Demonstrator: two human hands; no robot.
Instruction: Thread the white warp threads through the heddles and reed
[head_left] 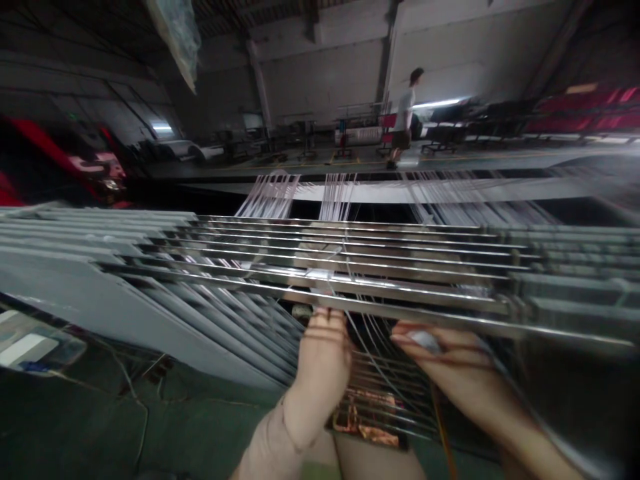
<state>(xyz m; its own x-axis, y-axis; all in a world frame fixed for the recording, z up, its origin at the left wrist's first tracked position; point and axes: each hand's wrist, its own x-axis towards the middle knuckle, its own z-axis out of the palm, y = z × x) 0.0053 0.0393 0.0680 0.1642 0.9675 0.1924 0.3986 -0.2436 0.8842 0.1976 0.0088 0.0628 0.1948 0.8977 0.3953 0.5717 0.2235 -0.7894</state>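
A loom's row of long steel bars (350, 267) runs across in front of me, with white warp threads (340, 200) passing through and over them. My left hand (323, 353) reaches up under the nearest bar, fingers curled against it among the threads. My right hand (440, 353) is just to its right below the same bar, fingers pinched on a small white piece with threads around it. What exactly the left fingers grip is hidden by the bar.
Grey slanted metal frames (100, 280) fan out at left and more grey frames (575, 267) at right. A copper-coloured part (365, 417) lies below the hands. A person (403, 120) walks across the far hall floor, near racks and red machines (580, 110).
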